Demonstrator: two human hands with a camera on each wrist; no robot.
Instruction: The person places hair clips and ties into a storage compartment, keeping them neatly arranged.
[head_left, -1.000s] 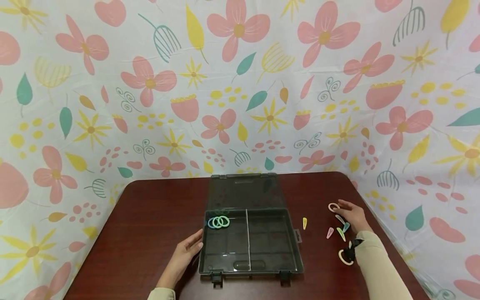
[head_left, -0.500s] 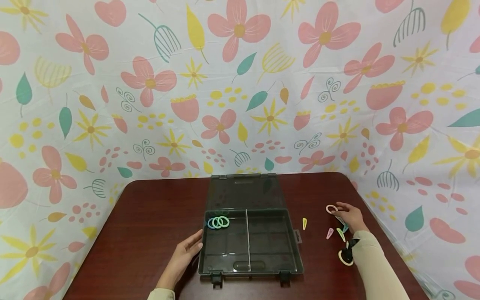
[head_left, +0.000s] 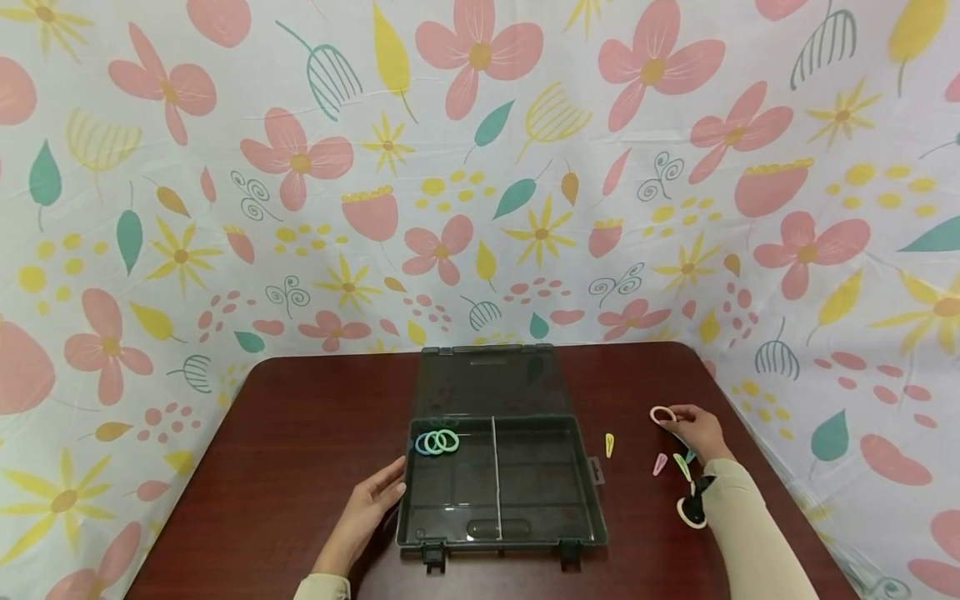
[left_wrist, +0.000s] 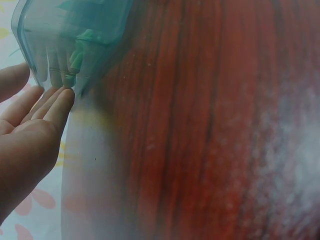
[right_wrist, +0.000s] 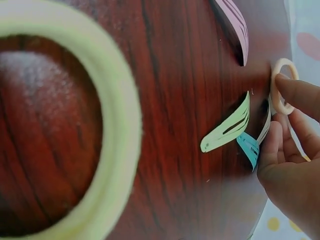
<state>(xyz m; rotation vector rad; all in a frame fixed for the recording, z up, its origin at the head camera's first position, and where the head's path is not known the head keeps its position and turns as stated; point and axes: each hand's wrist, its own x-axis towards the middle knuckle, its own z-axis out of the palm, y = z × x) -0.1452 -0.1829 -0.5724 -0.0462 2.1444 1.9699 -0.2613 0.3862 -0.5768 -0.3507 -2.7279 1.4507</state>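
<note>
My right hand (head_left: 697, 432) pinches a cream hair tie (head_left: 662, 414) between thumb and fingers, at the right side of the table. Right by its fingers in the right wrist view lie a blue snap hair clip (right_wrist: 249, 150), a pale one (right_wrist: 265, 125) partly hidden, and a green one (right_wrist: 227, 127). A pink clip (head_left: 660, 465) lies a little nearer the box. My left hand (head_left: 366, 504) rests its extended fingers against the left wall of an open, dark see-through box (head_left: 450, 542). Several blue and green hair ties (head_left: 437, 443) overlap in its back left corner.
A white divider (head_left: 497, 483) splits the box into two halves, and its lid (head_left: 491, 383) lies folded back toward the patterned cloth. A yellow clip (head_left: 610, 446) lies right of the box. Another cream hair tie (head_left: 692, 523) rests by the right wrist.
My right hand has shifted slightly left with the cream hair tie. The left hand stays against the box.
</note>
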